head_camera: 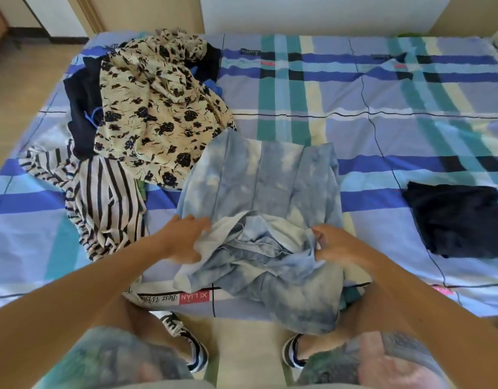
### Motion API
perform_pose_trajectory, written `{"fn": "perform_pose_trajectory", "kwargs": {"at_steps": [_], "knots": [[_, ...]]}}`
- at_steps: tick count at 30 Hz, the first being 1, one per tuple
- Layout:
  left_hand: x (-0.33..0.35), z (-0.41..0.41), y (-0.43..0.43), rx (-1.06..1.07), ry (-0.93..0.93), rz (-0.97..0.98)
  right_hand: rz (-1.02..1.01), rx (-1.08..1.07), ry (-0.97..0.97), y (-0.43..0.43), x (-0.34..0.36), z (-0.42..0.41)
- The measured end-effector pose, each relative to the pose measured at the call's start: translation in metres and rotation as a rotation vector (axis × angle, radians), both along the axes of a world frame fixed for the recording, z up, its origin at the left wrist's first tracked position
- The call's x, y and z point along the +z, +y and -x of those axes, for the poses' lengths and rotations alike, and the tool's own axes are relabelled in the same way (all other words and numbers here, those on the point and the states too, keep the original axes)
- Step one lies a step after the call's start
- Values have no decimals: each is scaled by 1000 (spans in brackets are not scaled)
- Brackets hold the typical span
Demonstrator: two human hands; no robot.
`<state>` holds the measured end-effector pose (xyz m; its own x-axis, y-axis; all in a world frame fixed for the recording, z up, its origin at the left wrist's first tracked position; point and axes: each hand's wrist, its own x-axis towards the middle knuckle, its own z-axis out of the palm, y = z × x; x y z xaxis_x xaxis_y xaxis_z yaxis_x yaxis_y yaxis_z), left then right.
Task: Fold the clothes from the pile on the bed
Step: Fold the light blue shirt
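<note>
Centre bottom of the frame, the blue garment (259, 186) lies rumpled at the near edge of the bed (382, 130), its bunched end caught between both hands. The left hand (183, 240) has its fingers curled on the left side, and the right hand (340, 247) fingers pinch the right. The pile (147, 108) sits upper left, a folded dark garment (461, 217) far right.

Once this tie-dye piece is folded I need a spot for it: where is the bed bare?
Bare sheet lies between the tie-dye garment and the folded dark garment, and farther back, right of the floral garment. The left is crowded: the floral garment overlaps the striped garment and dark clothes.
</note>
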<state>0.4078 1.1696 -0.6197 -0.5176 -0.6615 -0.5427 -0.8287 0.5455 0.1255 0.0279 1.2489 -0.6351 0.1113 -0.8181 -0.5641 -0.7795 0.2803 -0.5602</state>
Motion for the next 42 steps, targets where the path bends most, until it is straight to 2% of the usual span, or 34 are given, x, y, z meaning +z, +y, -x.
{"fn": "perform_pose_trajectory", "kwargs": {"at_steps": [2,5,7,8,11,15,16,17,19,20,21,22,24,25,26,28,30,32,35,40,42], "knots": [[-4,8,11,115,180,-5,-25,-113,-165,-4,-1,-12],[-14,21,21,238,270,-39,-134,-344,-415,-4,3,-38],[-22,26,24,309,278,-3,-131,-448,-406,-2,-2,-52],[-25,28,25,330,272,27,-109,-452,-320,1,-6,-57],[-27,28,24,311,333,105,-2,-366,-119,12,-17,-64],[-18,6,18,238,582,193,515,-193,-4,29,3,-53],[-17,0,18,193,573,207,536,-78,36,37,12,-49],[-15,-5,18,126,497,170,472,90,89,44,17,-47],[-10,-12,22,23,204,-98,156,371,212,57,20,-44],[-6,-14,24,62,121,-263,44,339,185,60,16,-42],[-3,-13,27,176,176,-369,19,190,101,62,13,-41],[-3,-13,30,318,327,-395,79,-17,6,61,8,-40],[-15,-12,31,611,550,-99,322,-368,55,57,-5,-38],[-21,-12,33,703,522,86,340,-473,132,56,-8,-42],[-27,-10,35,780,454,184,289,-547,184,57,-12,-47],[-41,-6,43,963,371,103,132,-657,148,61,-19,-58],[-52,-2,50,1125,446,-66,48,-775,43,64,-25,-65],[-59,-2,53,1191,500,-158,17,-855,-37,66,-28,-67],[-56,-2,56,1166,478,-271,-19,-923,-127,64,-29,-64],[-39,-5,66,1315,763,-330,-241,-928,-254,68,-25,-59],[-33,-8,72,1364,858,-350,-271,-913,-305,72,-35,-53]]}}
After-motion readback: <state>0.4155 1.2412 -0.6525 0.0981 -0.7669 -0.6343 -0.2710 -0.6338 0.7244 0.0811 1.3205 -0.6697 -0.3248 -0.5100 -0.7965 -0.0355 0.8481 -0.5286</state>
